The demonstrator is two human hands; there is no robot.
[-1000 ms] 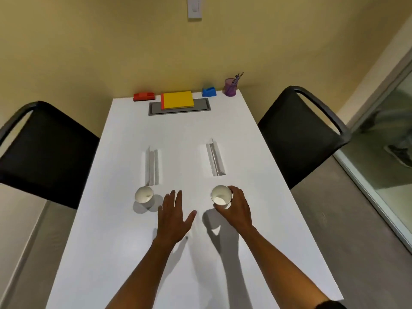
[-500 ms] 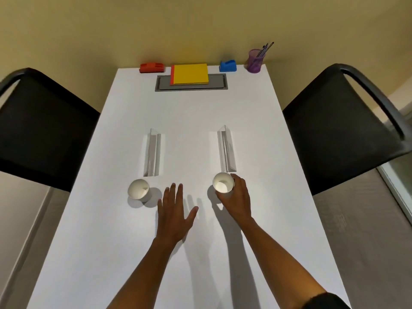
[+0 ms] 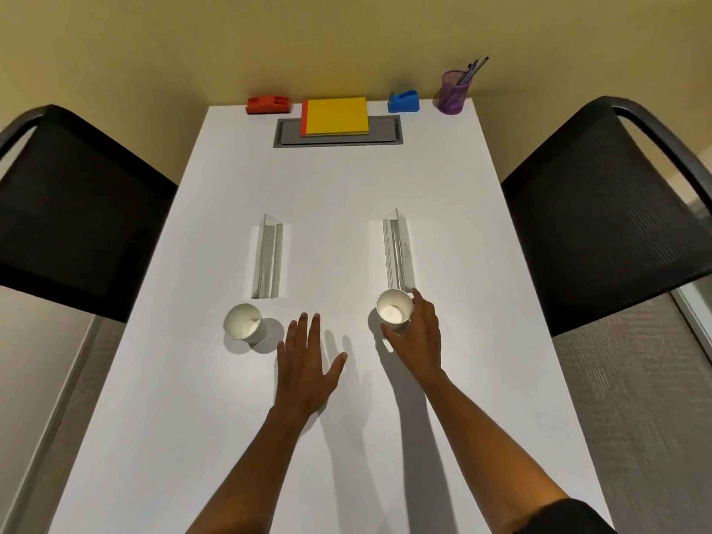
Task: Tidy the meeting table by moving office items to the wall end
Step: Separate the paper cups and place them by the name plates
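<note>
Office items at the wall end, left to right: red stapler-like block (image 3: 268,104), yellow notepad (image 3: 336,116) lying partly over the grey cable hatch (image 3: 339,132), blue tape dispenser (image 3: 403,101), purple pen cup (image 3: 453,92) near the table's right corner. Mid-table holds what looks left to move.

Left paper cup (image 3: 243,322) stands alone, tilted in this view, just below the left clear name-plate holder (image 3: 267,262). Nothing is touching it.

Left hand (image 3: 308,364) lies flat on the table (image 3: 346,186), fingers spread, holding nothing. Risk: a sideways sweep toward that cup tips it, since paper cups are light.

Right paper cup (image 3: 393,312) is wrapped by the right hand (image 3: 418,335), fingers curled round its wall. The rim sits right against the near end of the right clear holder (image 3: 398,250); cannot tell whether they touch.

Likely failure modes:
- Pushing the cup forward knocks the holder askew or slides it.
- Squeezing hard crushes the thin wall.
- Contents unclear, the inside reads white; a fast lift could spill.
- Wall end is crowded, so placing near the pen cup could topple it off the edge.
</note>
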